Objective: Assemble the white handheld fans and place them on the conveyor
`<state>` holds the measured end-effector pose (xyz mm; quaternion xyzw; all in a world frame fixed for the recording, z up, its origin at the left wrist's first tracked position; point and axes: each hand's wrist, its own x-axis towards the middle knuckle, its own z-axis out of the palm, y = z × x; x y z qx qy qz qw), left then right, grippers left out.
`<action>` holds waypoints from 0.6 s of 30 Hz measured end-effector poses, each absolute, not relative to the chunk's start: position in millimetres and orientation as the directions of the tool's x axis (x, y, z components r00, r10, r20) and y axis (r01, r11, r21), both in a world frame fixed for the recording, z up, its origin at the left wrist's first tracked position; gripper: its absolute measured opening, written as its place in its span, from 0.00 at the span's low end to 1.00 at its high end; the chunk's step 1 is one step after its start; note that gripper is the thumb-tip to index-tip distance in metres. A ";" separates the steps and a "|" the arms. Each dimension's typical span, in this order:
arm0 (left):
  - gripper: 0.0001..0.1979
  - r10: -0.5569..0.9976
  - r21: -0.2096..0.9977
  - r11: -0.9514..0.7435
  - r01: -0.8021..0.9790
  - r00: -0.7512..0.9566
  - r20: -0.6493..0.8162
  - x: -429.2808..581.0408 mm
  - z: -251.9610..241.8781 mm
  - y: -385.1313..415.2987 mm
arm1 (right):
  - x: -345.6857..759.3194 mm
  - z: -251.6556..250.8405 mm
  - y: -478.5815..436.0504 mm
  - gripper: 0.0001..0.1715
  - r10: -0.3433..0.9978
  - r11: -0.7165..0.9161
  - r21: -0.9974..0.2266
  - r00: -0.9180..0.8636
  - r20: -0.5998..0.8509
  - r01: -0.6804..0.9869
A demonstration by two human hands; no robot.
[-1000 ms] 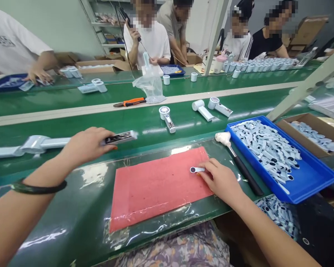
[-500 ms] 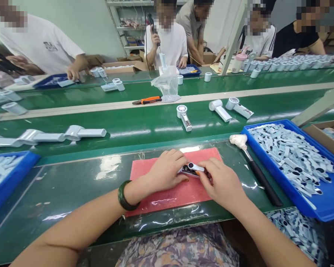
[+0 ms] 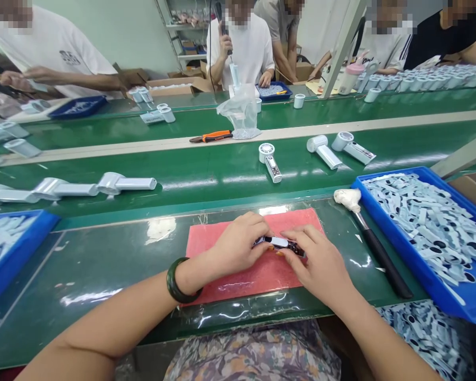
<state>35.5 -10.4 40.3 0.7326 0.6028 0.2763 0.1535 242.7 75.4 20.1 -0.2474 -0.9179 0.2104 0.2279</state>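
Note:
Over the red mat (image 3: pixel 226 286), my left hand (image 3: pixel 244 241) is closed around one end of a handheld fan (image 3: pixel 295 247), whose head is hidden under the fingers. Dark inner parts show along the fan's uncovered handle. A small pale-blue cover piece (image 3: pixel 276 242) with a dark oval lies along the handle. My right hand (image 3: pixel 319 259) is closed at the handle's other end, thumb and fingers on either side of it close to the cover piece. Whether the cover sits flush cannot be seen.
A mallet (image 3: pixel 375 248) with a wrapped white head lies right of the mat, beside a blue tray (image 3: pixel 424 283) of cover pieces. Another blue tray (image 3: pixel 43 222) is at left. Fans (image 3: pixel 269 161) rest on the green belt (image 3: pixel 206 174); pliers (image 3: pixel 212 136) lie beyond. Co-workers sit opposite.
The cover piece, held raised at a slant by my right fingers before, now lies down along the handle. My right fingers have shifted off it toward the handle's right end.

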 end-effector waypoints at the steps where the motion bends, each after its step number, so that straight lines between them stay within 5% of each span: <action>1: 0.03 0.968 0.560 -0.225 0.797 0.119 0.219 35.6 40.6 -10.5 | 243.4 19.5 75.2 0.11 0.551 0.788 -0.509 -0.765 0.332 0.346; 11: 0.03 0.970 0.555 -0.212 0.804 0.106 0.217 37.5 38.1 -9.9 | 244.4 8.7 76.5 0.09 0.582 0.771 -0.532 -0.727 0.365 0.350; 16: 0.02 0.971 0.532 -0.216 0.819 0.122 0.206 37.0 40.2 -9.8 | 246.7 5.6 80.6 0.08 0.613 0.677 -0.659 -0.747 0.256 0.329; 18: 0.01 0.964 0.494 -0.240 0.836 0.148 0.219 38.8 41.7 -14.2 | 247.9 6.1 80.0 0.14 0.598 0.615 -0.737 -0.775 0.205 0.280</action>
